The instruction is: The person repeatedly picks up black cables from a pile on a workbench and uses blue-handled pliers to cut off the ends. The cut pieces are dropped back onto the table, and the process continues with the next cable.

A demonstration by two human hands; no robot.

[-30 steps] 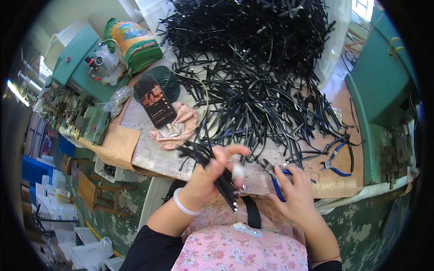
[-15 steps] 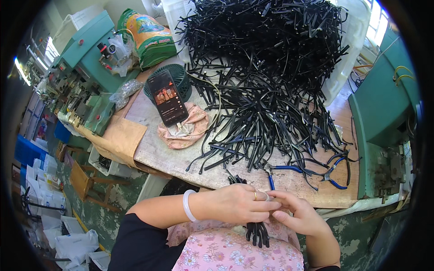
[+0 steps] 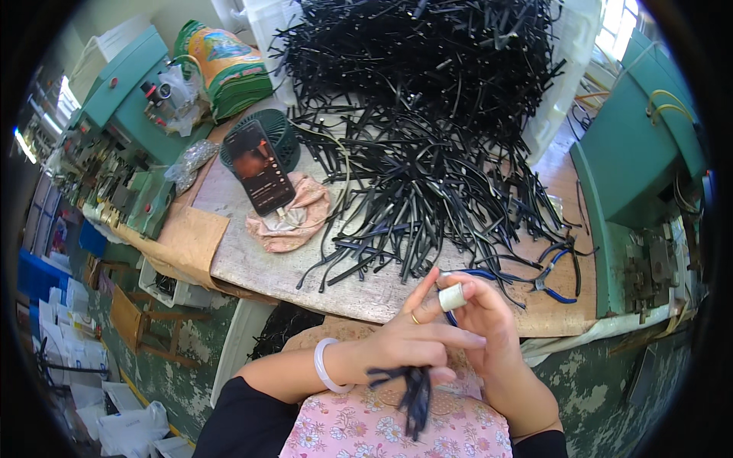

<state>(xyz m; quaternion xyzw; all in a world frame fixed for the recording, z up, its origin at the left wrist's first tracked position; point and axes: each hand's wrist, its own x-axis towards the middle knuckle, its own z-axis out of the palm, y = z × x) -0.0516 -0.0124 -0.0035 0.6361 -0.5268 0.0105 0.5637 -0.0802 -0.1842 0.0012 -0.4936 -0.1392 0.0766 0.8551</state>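
Left hand (image 3: pixel 416 340): lower fingers closed around bundle of thin black strips (image 3: pixel 414 397), which hangs below palm, in front of pink floral apron (image 3: pixel 343 427); strip ends blurred. White wrap (image 3: pixel 452 298) on one finger. Right hand (image 3: pixel 492 328): fingers curved beside wrap; whether they pinch it, cannot tell. Beyond hands, loose black strips (image 3: pixel 412 191) heaped on worktable (image 3: pixel 252 263); blue-handled pliers (image 3: pixel 551 279) at right, handles spread.

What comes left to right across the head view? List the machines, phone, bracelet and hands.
Left machine, phone, bracelet, left hand, right hand, right machine.
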